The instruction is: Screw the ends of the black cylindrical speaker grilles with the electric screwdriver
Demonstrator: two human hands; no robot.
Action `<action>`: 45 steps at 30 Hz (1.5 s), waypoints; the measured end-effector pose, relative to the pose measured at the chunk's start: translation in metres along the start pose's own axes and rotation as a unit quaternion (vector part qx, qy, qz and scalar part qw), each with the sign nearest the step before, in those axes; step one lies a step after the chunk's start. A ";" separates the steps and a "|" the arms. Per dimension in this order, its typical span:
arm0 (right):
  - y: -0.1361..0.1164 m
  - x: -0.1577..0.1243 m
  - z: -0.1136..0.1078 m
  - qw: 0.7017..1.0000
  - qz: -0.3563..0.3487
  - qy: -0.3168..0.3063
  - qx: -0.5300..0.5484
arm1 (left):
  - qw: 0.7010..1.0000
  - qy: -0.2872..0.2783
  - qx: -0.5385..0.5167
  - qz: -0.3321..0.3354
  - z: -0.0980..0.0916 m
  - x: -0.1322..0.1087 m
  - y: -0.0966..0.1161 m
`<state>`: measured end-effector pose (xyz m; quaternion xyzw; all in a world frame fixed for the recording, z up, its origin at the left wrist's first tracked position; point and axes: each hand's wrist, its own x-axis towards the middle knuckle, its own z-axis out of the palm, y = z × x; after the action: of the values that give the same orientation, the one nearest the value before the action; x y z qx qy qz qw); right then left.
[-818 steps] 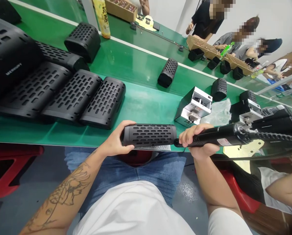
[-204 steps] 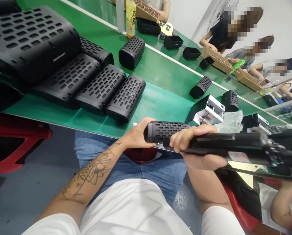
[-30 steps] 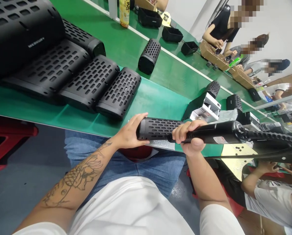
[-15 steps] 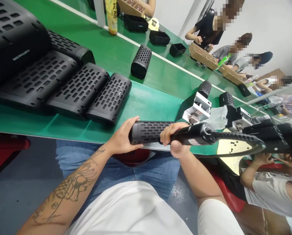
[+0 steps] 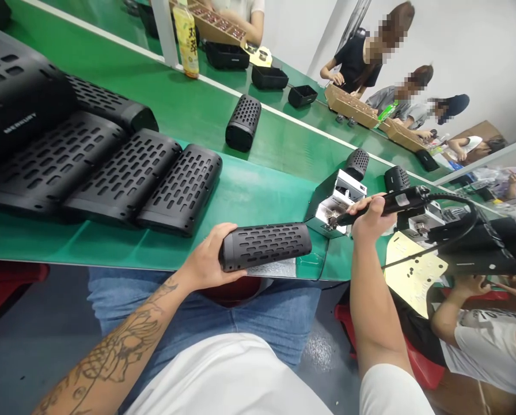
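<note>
My left hand (image 5: 210, 259) grips the left end of a black perforated speaker housing (image 5: 266, 245), which lies lengthwise near the front edge of the green table. Closed around a black corded electric screwdriver (image 5: 398, 200) is my right hand (image 5: 372, 216), to the right of the housing. The screwdriver's tip is at the front of a white and black screw feeder box (image 5: 342, 190); whether it touches a screw is too small to tell.
Several black housings (image 5: 182, 187) lie in a row at left. One housing (image 5: 243, 122) stands farther back, near a yellow bottle (image 5: 186, 40). A yellow sheet (image 5: 413, 268) with small black parts lies at right, beside a seated person. More people work across the table.
My right hand has moved right with the screwdriver, from the housing to the screw feeder. The housing's right end is now uncovered; my left hand still holds it.
</note>
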<state>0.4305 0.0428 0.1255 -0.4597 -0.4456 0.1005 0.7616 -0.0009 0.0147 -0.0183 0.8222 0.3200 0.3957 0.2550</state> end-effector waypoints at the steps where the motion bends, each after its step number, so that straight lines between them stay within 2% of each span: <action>1: 0.000 -0.003 -0.001 1.000 0.000 0.000 0.001 | 1.000 -0.001 -0.005 0.001 0.000 0.001 0.000; 4: -0.020 -0.016 0.002 1.000 -0.004 -0.008 -0.006 | 1.000 -0.008 -0.024 0.007 0.000 0.002 0.000; 7: -0.061 -0.039 0.016 0.999 0.020 -0.027 0.019 | 0.999 -0.032 -0.037 -0.004 -0.001 0.004 0.002; 11: -0.117 -0.092 0.055 0.981 0.039 -0.137 0.129 | 0.997 -0.050 -0.047 -0.032 -0.004 0.006 0.009; 14: -0.136 -0.134 0.093 0.955 0.035 -0.228 0.188 | 0.996 -0.051 -0.055 -0.052 -0.005 0.007 0.013; 18: -0.135 -0.161 0.132 0.919 0.037 -0.317 0.234 | 0.996 -0.038 -0.066 -0.053 0.000 0.006 0.015; 22: -0.129 -0.164 0.149 0.905 0.049 -0.341 0.248 | 0.996 -0.022 -0.066 -0.054 0.004 0.005 0.015; 28: -0.124 -0.171 0.153 0.907 0.100 -0.354 0.207 | 0.997 -0.020 -0.056 -0.056 0.008 0.007 0.014; 35: -0.120 -0.177 0.153 0.888 0.095 -0.381 0.237 | 0.996 -0.038 -0.057 -0.059 0.007 0.010 0.014; 38: -0.120 -0.178 0.154 0.893 0.112 -0.383 0.210 | 0.995 -0.039 -0.065 -0.058 0.006 0.012 0.015; 45: -0.120 -0.182 0.155 0.902 0.101 -0.360 0.214 | 0.996 -0.032 -0.071 -0.044 0.009 0.015 0.014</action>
<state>0.1742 -0.0319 0.1410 -0.2606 -0.6083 0.4285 0.6152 0.0180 0.0150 -0.0068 0.7993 0.3187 0.3791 0.3403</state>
